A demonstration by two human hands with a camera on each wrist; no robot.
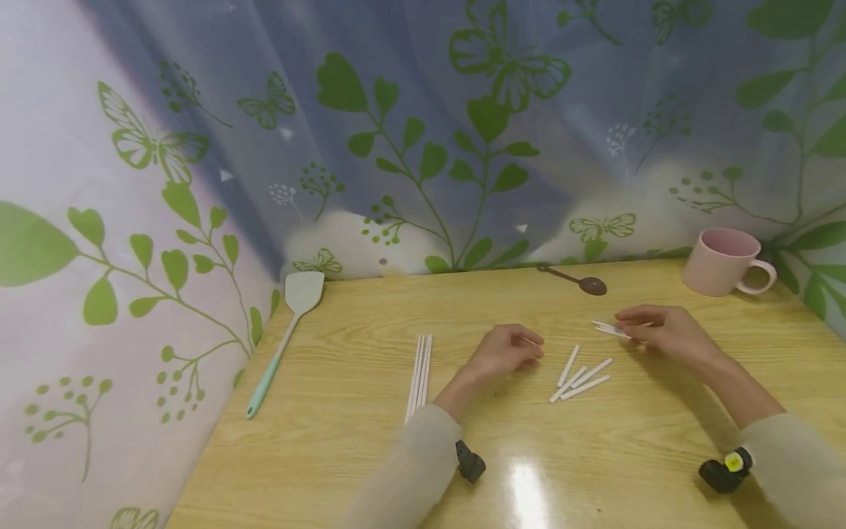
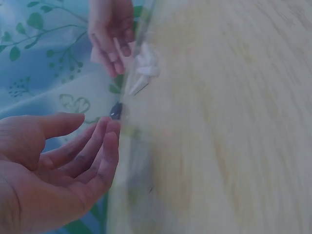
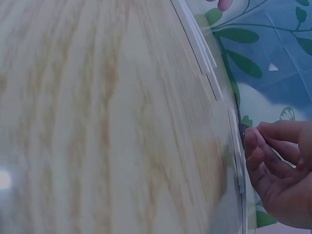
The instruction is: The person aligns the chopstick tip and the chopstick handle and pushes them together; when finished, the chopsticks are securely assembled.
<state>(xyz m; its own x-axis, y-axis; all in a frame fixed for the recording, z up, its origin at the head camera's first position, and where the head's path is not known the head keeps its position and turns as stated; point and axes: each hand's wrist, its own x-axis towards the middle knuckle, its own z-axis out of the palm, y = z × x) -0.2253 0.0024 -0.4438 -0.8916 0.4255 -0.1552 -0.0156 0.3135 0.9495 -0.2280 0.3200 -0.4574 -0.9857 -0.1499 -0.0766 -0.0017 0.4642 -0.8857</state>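
My left hand [image 1: 505,351] hovers over the table with loosely bent fingers and nothing in its grasp; the left wrist view shows its palm and relaxed fingers [image 2: 92,156]. My right hand [image 1: 670,336] is low over the table at the right, its thumb and fingertips drawn together on a thin white stick, mostly hidden by the fingers. Several short white sticks [image 1: 609,328] lie close together right at these fingertips. Between the hands is a loose, crossing pile of short white sticks [image 1: 581,378]. Longer white sticks [image 1: 419,375] lie side by side left of my left hand.
A pink mug [image 1: 717,263] stands at the back right. Near the back edge lies a brown spoon [image 1: 584,283]. A spatula [image 1: 291,323] with a pale green handle rests along the left side. Patterned curtain [image 1: 410,147] hangs behind the wooden table [image 1: 311,455].
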